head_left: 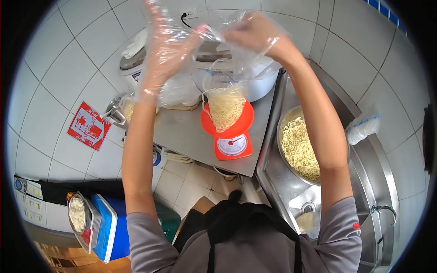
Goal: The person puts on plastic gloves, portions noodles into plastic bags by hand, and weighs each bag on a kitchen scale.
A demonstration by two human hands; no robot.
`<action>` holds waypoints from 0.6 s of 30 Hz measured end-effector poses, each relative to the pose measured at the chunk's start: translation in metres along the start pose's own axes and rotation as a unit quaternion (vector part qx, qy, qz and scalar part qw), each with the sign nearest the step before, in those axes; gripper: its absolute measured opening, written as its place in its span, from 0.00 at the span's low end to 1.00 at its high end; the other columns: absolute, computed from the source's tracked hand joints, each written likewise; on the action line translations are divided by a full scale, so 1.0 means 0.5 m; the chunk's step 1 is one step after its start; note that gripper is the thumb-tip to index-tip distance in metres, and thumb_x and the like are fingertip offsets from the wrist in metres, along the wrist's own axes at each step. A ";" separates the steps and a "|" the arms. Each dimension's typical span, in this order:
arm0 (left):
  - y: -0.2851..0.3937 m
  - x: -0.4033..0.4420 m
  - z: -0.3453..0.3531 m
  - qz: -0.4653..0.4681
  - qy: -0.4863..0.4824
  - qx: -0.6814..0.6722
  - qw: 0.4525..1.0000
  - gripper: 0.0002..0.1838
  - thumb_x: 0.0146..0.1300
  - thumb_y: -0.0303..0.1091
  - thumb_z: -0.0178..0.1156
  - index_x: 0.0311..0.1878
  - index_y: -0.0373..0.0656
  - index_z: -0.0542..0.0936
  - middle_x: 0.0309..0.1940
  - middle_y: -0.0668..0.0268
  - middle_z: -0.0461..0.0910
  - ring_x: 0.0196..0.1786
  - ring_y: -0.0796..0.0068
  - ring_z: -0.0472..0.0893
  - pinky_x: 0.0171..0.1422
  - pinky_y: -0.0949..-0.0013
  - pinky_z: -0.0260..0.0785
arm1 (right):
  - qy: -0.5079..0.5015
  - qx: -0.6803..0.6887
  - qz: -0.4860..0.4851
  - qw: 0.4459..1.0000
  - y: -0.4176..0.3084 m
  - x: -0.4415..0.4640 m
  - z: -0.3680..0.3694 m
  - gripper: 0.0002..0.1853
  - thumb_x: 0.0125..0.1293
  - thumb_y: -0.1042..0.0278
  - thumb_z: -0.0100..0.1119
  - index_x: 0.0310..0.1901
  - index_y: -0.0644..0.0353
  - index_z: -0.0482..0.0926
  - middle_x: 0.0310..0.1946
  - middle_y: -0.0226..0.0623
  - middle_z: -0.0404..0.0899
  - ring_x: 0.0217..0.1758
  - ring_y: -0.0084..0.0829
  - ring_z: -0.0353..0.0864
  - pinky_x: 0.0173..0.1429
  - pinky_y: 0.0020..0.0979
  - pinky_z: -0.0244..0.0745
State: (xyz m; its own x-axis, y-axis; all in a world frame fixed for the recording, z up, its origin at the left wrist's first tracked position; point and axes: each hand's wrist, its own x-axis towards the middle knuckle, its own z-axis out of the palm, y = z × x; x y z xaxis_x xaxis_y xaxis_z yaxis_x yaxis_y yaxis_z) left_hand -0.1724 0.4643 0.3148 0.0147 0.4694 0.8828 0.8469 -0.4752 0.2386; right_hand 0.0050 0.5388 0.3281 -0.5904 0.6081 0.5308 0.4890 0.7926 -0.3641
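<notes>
My left hand (166, 57) is raised at the upper left, wrapped in thin clear plastic, with its fingers apart. Across from it, my right hand (255, 36) has its fingers closed on crumpled clear plastic (243, 61). Below the hands, a clear bag of yellow noodles (225, 109) rests on the red pan (246, 123) of a red dial scale (233, 146). The scale stands on a steel table (182, 129). More noodles (298, 148) fill a large metal bowl beside my right forearm.
A steel sink (307, 207) lies at the right with a curved faucet (388, 211). Large lidded pots (261, 84) stand behind the scale. At the lower left are a blue container (111, 227) and a basket with a bowl of white food (78, 214).
</notes>
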 end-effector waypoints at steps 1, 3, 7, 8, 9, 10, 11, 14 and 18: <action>-0.027 -0.002 -0.002 -0.007 0.052 -0.030 0.998 0.47 0.57 0.54 0.57 0.70 0.61 0.35 0.72 0.64 0.40 0.72 0.55 0.46 0.69 0.57 0.52 | 0.033 0.062 0.032 0.997 -0.001 -0.011 0.011 0.12 0.54 0.59 0.56 0.35 0.55 0.83 0.32 0.40 0.81 0.35 0.41 0.80 0.41 0.35 0.73; -0.045 -0.019 0.001 -0.033 0.107 -0.163 0.980 0.44 0.57 0.60 0.52 0.70 0.70 0.36 0.72 0.66 0.40 0.71 0.57 0.48 0.69 0.55 0.52 | 0.068 0.229 -0.082 0.968 -0.024 -0.035 0.039 0.14 0.57 0.54 0.54 0.37 0.54 0.82 0.32 0.38 0.81 0.35 0.40 0.79 0.41 0.35 0.73; -0.003 -0.082 0.020 -0.062 0.151 -0.448 0.879 0.38 0.56 0.68 0.44 0.67 0.81 0.40 0.71 0.71 0.41 0.70 0.58 0.52 0.69 0.48 0.47 | 0.098 0.286 -0.170 0.938 -0.066 -0.096 0.142 0.18 0.63 0.51 0.47 0.38 0.56 0.80 0.29 0.40 0.80 0.33 0.41 0.78 0.39 0.37 0.71; 0.003 -0.087 0.029 -0.061 0.168 -0.488 0.855 0.36 0.55 0.70 0.43 0.66 0.85 0.43 0.71 0.73 0.42 0.69 0.59 0.53 0.69 0.45 0.47 | 0.069 0.284 -0.154 0.944 -0.086 -0.111 0.155 0.19 0.64 0.52 0.46 0.41 0.59 0.79 0.34 0.42 0.79 0.36 0.42 0.78 0.42 0.37 0.71; 0.002 -0.086 0.032 -0.071 0.181 -0.547 0.814 0.37 0.55 0.71 0.42 0.66 0.84 0.41 0.71 0.72 0.42 0.70 0.60 0.50 0.69 0.45 0.45 | 0.039 0.281 -0.138 0.949 -0.106 -0.127 0.169 0.19 0.65 0.53 0.45 0.43 0.61 0.77 0.38 0.44 0.78 0.38 0.42 0.77 0.44 0.37 0.70; 0.001 -0.084 0.034 -0.079 0.195 -0.603 0.769 0.38 0.55 0.71 0.41 0.67 0.84 0.39 0.71 0.72 0.42 0.71 0.62 0.48 0.70 0.45 0.42 | -0.025 0.280 -0.096 0.955 -0.125 -0.137 0.175 0.20 0.65 0.56 0.44 0.47 0.64 0.75 0.47 0.48 0.76 0.44 0.42 0.76 0.49 0.36 0.70; -0.003 -0.083 0.035 -0.087 0.210 -0.655 0.721 0.39 0.54 0.72 0.41 0.67 0.83 0.37 0.71 0.71 0.42 0.71 0.64 0.46 0.70 0.45 0.39 | -0.050 0.256 -0.073 0.962 -0.134 -0.140 0.180 0.20 0.65 0.57 0.43 0.45 0.65 0.76 0.45 0.47 0.76 0.43 0.42 0.77 0.49 0.37 0.70; -0.034 -0.097 0.038 -0.097 0.188 -0.635 0.743 0.34 0.53 0.74 0.39 0.64 0.89 0.46 0.68 0.73 0.49 0.68 0.65 0.52 0.66 0.42 0.46 | -0.112 0.182 -0.048 0.976 -0.153 -0.157 0.222 0.18 0.64 0.59 0.43 0.39 0.65 0.78 0.40 0.46 0.78 0.42 0.42 0.77 0.46 0.40 0.70; -0.035 -0.093 0.025 -0.140 0.289 -0.516 0.795 0.31 0.58 0.70 0.41 0.62 0.70 0.57 0.60 0.67 0.60 0.61 0.68 0.60 0.64 0.50 0.52 | -0.158 0.138 -0.139 0.968 -0.168 -0.222 0.352 0.16 0.63 0.62 0.43 0.35 0.64 0.79 0.35 0.42 0.78 0.36 0.41 0.77 0.43 0.39 0.71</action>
State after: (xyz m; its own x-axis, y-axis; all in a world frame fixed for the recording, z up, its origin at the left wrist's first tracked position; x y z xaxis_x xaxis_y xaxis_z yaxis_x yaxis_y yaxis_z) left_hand -0.1815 0.4600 0.2644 -0.5960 0.3861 0.7041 -0.1161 -0.9090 0.4002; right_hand -0.0837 0.4129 0.1649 -0.8632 0.3177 0.3924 0.1179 0.8826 -0.4551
